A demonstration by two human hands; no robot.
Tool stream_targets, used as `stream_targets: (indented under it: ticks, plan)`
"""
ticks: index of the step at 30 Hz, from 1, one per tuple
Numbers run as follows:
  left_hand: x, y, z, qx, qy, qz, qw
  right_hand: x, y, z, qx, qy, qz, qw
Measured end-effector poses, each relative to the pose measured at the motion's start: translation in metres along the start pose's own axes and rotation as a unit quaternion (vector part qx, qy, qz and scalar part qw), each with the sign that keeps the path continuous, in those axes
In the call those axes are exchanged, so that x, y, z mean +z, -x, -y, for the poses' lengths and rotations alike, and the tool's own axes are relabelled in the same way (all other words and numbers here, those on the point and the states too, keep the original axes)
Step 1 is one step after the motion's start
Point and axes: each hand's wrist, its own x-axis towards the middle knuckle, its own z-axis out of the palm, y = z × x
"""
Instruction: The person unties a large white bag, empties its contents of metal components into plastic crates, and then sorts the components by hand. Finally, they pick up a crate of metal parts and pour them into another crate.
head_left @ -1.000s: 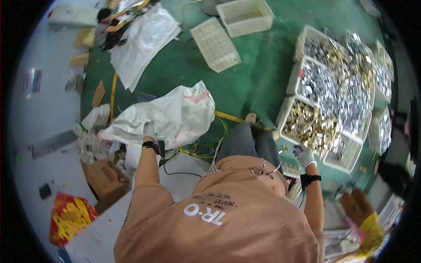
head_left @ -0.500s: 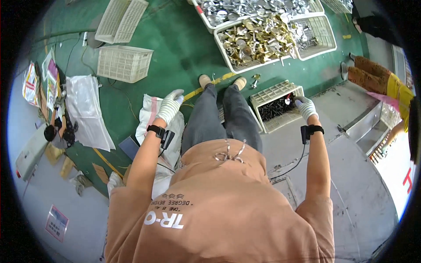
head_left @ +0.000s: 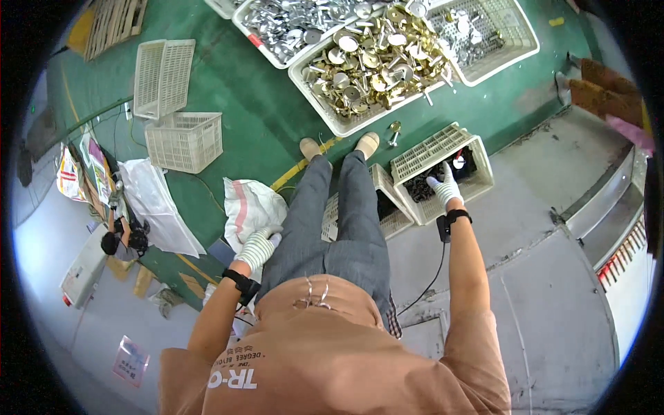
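Note:
My right hand, in a striped glove, reaches over the near side of a pale plastic crate that lies tilted. Its thumb and fingers are apart and I see nothing held. Small black parts fill the bottom of that crate. Just beyond my fingertips sits a round white piece with something red beside it. My left hand, gloved alike, hangs beside my left thigh with fingers loosely stretched and nothing in it. A white woven sack with a pink stripe lies right by it.
A crate of gold-coloured metal parts stands ahead, beside a crate of silver parts and a sparsely filled crate. One loose metal piece lies on the green floor. Pale crates stand left. Another person works far left.
My view has shifted and turned. My right hand has moved inward over the crate of black parts. My left hand has dropped back toward my thigh, beside the sack.

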Motion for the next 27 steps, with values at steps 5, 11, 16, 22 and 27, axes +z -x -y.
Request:
stream_targets:
  ticks: [5,11,16,22,27]
  plan:
    - [0.010,-0.064,-0.052,-0.008,0.087,0.025,0.996,0.027,-0.104,-0.066,0.038,-0.089,0.002,0.995]
    - [0.013,-0.142,-0.073,0.003,0.004,-0.039,0.999,0.134,-0.197,-0.093,0.062,-0.215,-0.017,0.974]
    - [-0.004,-0.190,-0.073,0.003,-0.068,-0.161,0.985,0.228,-0.253,-0.102,0.059,-0.242,-0.050,0.967]
    - [-0.023,-0.229,-0.047,-0.024,-0.070,-0.208,0.975,0.301,-0.346,-0.120,0.177,-0.486,-0.148,0.843]
    - [-0.025,-0.267,-0.033,0.031,-0.040,-0.236,0.970,0.303,-0.441,-0.189,0.099,-0.527,-0.214,0.817]
